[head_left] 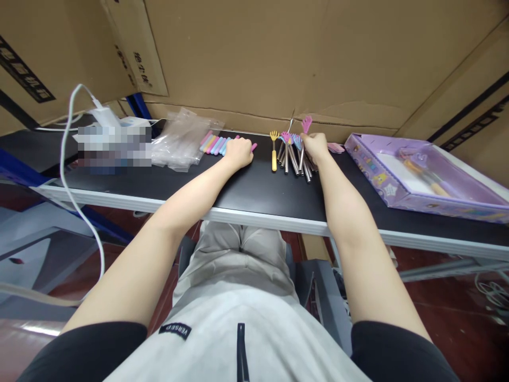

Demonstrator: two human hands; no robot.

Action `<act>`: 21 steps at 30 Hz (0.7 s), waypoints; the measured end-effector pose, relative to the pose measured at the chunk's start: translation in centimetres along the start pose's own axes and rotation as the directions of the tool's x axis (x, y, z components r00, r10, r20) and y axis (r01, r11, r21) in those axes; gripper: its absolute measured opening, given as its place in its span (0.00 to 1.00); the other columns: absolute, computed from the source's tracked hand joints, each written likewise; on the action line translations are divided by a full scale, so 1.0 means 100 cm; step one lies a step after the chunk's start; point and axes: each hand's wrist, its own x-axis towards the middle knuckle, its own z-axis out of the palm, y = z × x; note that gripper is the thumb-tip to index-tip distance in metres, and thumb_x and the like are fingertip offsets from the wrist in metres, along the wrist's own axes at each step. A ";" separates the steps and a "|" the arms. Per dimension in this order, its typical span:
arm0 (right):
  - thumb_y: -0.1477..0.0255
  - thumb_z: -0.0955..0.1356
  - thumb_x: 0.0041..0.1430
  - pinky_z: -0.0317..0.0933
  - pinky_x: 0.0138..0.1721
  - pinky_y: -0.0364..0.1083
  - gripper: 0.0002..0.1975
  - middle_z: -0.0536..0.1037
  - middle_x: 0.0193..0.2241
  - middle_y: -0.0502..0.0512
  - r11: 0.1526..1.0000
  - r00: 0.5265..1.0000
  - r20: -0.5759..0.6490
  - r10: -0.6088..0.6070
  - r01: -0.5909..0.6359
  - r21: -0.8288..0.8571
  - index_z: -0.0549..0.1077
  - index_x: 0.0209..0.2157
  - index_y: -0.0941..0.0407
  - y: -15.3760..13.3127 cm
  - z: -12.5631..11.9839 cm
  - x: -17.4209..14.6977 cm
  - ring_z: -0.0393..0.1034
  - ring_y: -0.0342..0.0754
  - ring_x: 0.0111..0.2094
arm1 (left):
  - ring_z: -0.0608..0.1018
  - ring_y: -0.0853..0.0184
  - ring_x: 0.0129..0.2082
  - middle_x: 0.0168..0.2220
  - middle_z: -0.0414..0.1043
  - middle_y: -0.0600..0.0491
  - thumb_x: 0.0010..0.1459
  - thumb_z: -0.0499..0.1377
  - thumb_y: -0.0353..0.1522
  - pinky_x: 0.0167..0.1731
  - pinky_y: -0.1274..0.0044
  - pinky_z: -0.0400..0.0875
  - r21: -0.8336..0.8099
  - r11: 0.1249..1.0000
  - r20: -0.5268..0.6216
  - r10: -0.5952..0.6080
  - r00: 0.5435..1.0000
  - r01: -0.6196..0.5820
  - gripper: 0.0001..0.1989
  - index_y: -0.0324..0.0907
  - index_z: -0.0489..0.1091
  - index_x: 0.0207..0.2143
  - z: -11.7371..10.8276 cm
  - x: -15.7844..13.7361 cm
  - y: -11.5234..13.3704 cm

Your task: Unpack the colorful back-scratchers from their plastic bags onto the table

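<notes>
Between two hands [239, 152] [316, 147], one yellow claw-headed tool [274, 153]

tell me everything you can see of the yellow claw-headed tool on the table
The yellow claw-headed tool has a pronged head at its far end and a smooth, thicker near handle; both look plastic. It lies on the black table between the left hand and the right hand, touched by neither. Contact with the metal-shafted pile beside it is unclear.
</notes>
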 end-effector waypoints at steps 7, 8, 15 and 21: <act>0.77 0.75 0.62 0.46 0.28 0.41 0.27 0.52 0.18 0.44 0.908 0.982 -0.046 -0.185 0.153 -0.390 0.57 0.18 0.53 0.004 0.007 -0.003 0.46 0.42 0.25 | 0.80 0.44 0.59 0.56 0.79 0.28 0.72 0.49 0.29 0.52 0.65 0.72 -0.002 1.000 0.008 0.022 1.000 -0.022 0.22 0.29 0.77 0.57 0.005 0.005 -0.005; 0.78 0.75 0.62 0.49 0.30 0.41 0.27 0.53 0.19 0.44 0.905 0.981 -0.049 -0.188 0.154 -0.398 0.57 0.18 0.53 0.005 0.007 -0.003 0.47 0.43 0.26 | 0.80 0.43 0.59 0.55 0.79 0.28 0.71 0.50 0.30 0.51 0.64 0.72 -0.004 0.999 -0.001 0.048 0.999 -0.048 0.21 0.29 0.77 0.56 0.006 0.005 -0.005; 0.76 0.70 0.63 0.64 0.49 0.49 0.18 0.66 0.24 0.51 0.791 0.976 0.013 -0.217 0.184 -0.584 0.62 0.22 0.53 0.012 0.008 0.006 0.66 0.50 0.35 | 0.83 0.49 0.50 0.45 0.83 0.38 0.72 0.53 0.43 0.48 0.68 0.72 -0.103 0.959 -0.054 0.261 0.964 -0.265 0.22 0.36 0.79 0.49 0.006 -0.005 0.021; 0.73 0.69 0.65 0.67 0.52 0.51 0.14 0.77 0.32 0.60 0.694 0.968 0.085 -0.237 0.230 -0.682 0.64 0.25 0.53 0.013 0.011 0.008 0.73 0.55 0.42 | 0.84 0.48 0.52 0.49 0.83 0.37 0.68 0.57 0.40 0.47 0.68 0.75 -0.145 0.969 0.074 0.211 0.975 -0.199 0.21 0.35 0.79 0.52 0.003 -0.010 0.034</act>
